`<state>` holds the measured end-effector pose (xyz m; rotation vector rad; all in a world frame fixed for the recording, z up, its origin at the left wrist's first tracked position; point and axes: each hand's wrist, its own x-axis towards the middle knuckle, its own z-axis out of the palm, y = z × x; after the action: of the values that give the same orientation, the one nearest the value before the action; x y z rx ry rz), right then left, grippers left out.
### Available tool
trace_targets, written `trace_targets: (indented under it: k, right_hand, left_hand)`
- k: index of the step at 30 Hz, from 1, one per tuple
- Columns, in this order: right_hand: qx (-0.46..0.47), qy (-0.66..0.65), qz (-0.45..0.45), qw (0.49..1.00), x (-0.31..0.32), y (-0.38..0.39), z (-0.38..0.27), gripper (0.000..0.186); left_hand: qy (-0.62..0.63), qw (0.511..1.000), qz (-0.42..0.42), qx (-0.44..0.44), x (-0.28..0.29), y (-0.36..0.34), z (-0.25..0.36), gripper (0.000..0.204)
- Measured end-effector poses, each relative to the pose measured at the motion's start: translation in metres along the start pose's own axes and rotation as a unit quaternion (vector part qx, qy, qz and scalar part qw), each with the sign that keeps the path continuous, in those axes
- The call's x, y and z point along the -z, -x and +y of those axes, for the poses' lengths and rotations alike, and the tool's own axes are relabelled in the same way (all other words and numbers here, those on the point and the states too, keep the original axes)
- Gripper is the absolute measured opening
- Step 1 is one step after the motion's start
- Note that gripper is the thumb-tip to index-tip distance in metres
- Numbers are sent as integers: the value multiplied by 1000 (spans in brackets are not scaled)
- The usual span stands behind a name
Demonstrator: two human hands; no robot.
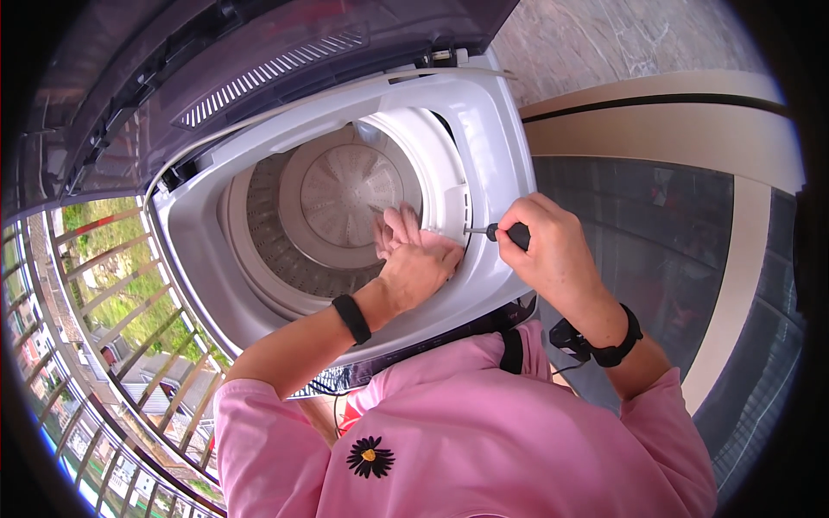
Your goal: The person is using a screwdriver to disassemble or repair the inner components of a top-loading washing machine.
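A top-loading washing machine (498, 129) stands in front of me with its lid up, showing the round metal drum (289, 220). My right hand (553, 250) grips a screwdriver (515, 235) by its black handle. The thin metal shaft points left, and its tip is at the right side of the pale tub ring (445, 186), near a row of small slots. Across the drum opening's near right edge lies my left hand (420, 274), closed on a soft pink cloth (401, 226) that bunches over the ring. The left fingertips are partly hidden.
The dark raised lid (285, 52) leans back at the far left. A railing (160, 345) runs along the left, with greenery and buildings beyond. Dark glass panels (643, 250) in a beige frame stand at the right. A marbled grey surface (622, 39) lies at the far right.
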<state>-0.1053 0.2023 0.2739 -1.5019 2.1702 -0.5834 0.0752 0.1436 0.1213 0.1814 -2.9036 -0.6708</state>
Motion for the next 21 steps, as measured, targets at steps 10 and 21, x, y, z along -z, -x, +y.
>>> trace_targets:
  k: [10,21]
  right_hand:
    - [-23,-5,0,1000,-2,-2,0,15]
    - [1,-6,4,1000,-2,0,-3,16]
  left_hand:
    - [68,997,-32,-15,5,4,-8,15]
    - [158,985,21,60,-4,-7,-17,10]
